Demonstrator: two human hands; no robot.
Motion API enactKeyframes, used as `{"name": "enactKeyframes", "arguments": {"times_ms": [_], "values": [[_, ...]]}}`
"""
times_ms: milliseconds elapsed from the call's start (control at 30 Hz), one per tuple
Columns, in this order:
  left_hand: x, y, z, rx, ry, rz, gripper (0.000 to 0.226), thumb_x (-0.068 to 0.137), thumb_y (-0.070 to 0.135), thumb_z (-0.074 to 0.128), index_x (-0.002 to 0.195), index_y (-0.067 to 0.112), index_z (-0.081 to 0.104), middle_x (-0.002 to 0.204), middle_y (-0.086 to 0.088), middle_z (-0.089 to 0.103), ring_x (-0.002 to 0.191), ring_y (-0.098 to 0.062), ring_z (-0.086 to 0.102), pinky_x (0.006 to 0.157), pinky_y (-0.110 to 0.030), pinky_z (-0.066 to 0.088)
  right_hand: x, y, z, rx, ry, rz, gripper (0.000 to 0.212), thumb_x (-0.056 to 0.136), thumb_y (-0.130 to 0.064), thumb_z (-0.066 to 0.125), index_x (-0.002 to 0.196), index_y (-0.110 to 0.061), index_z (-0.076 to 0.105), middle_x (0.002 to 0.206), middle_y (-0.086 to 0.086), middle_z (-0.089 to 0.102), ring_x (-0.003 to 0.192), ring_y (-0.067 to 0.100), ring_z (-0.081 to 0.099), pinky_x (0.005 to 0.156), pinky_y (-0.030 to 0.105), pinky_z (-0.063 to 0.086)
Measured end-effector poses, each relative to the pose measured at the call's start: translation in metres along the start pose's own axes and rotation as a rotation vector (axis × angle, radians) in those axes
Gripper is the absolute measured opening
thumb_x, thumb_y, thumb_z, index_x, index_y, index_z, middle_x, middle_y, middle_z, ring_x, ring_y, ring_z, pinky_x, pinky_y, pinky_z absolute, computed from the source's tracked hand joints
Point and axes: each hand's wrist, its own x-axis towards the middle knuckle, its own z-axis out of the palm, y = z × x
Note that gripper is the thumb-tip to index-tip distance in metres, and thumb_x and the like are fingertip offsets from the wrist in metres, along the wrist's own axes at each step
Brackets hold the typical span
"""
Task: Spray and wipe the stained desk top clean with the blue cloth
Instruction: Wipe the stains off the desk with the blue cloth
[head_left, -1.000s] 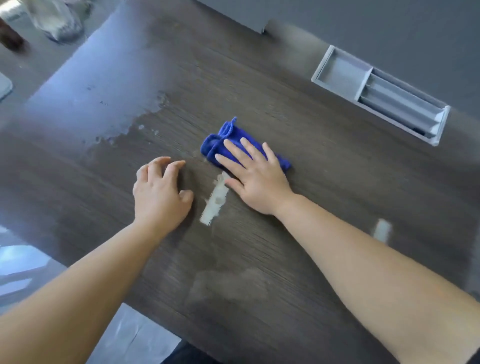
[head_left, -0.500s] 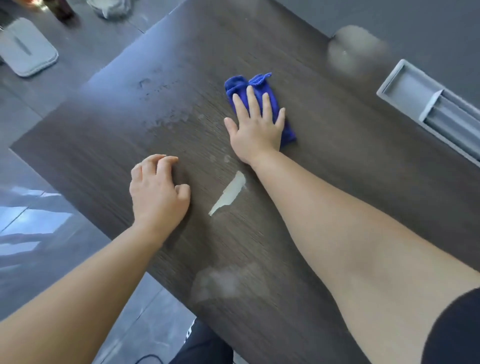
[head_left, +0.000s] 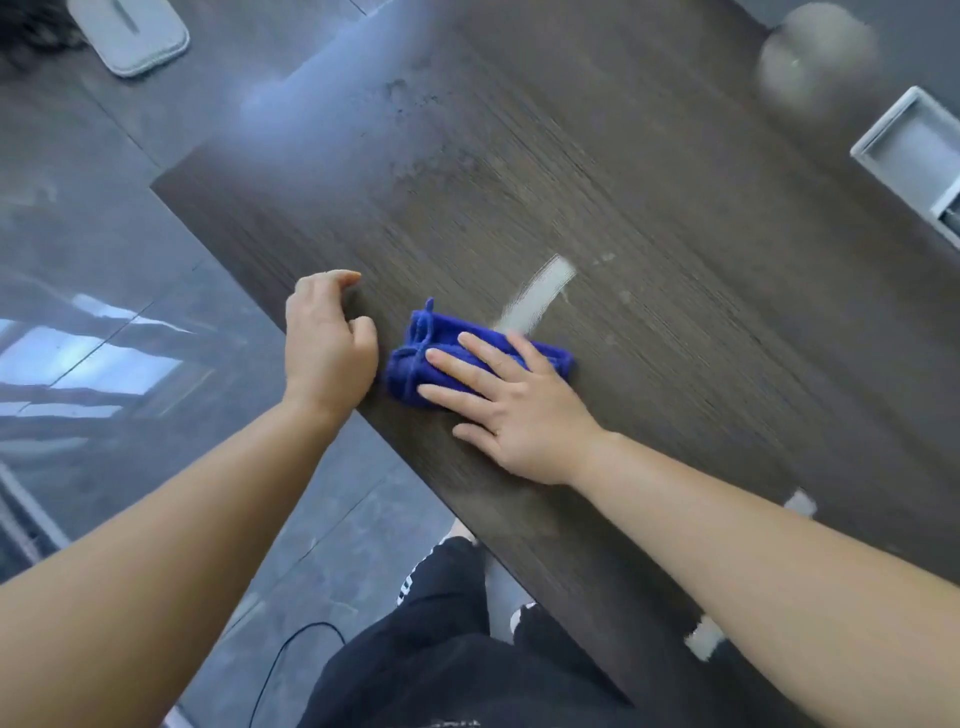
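Observation:
The folded blue cloth lies on the dark wood desk top near its front left edge. My right hand presses flat on the cloth with straight, spread fingers. My left hand rests on the desk edge just left of the cloth, fingers loosely curled and holding nothing. A pale streak marks the wood just beyond the cloth. Wet, speckled patches show farther back. No spray bottle is in view.
A grey recessed tray sits in the desk at the right edge. A blurred pale round spot lies at the back right. A grey pad lies on the glossy floor at top left. My dark trousers and a cable are below.
My right hand has dragged the cloth from the far middle of the desk back toward the front left edge, beside my left hand. The view has shifted left and down.

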Motion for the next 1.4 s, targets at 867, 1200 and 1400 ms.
{"name": "enactKeyframes", "arguments": {"times_ms": [867, 1200, 1400], "values": [[-0.029, -0.021, -0.021, -0.108, -0.09, -0.001, 0.054, 0.079, 0.013, 0.04, 0.132, 0.007, 0.047, 0.131, -0.013, 0.044, 0.122, -0.024, 0.041, 0.105, -0.028, 0.031, 0.08, -0.06, -0.009, 0.054, 0.019, 0.568, 0.053, 0.1, -0.047, 0.022, 0.15, -0.034, 0.011, 0.16, -0.007, -0.003, 0.146, 0.023, -0.005, 0.112, 0.055, -0.005], [-0.077, -0.014, -0.001, -0.09, -0.139, 0.131, 0.05, 0.074, 0.014, 0.036, 0.117, 0.008, 0.06, 0.124, -0.007, 0.048, 0.12, -0.02, 0.039, 0.097, -0.02, 0.032, -0.031, -0.09, 0.022, 0.003, 0.067, 0.208, 0.05, 0.091, -0.045, 0.032, 0.138, -0.033, 0.047, 0.149, -0.005, 0.039, 0.137, 0.029, 0.035, 0.111, 0.055, 0.014], [-0.13, 0.003, 0.029, 0.047, -0.233, 0.296, 0.039, 0.08, 0.009, 0.043, 0.113, 0.007, 0.063, 0.123, -0.01, 0.052, 0.12, -0.028, 0.039, 0.097, -0.018, 0.023, -0.143, -0.08, 0.031, -0.009, 0.059, 0.262, 0.046, 0.094, -0.045, 0.037, 0.139, -0.033, 0.043, 0.15, -0.004, 0.036, 0.138, 0.028, 0.034, 0.111, 0.054, 0.015]]}}
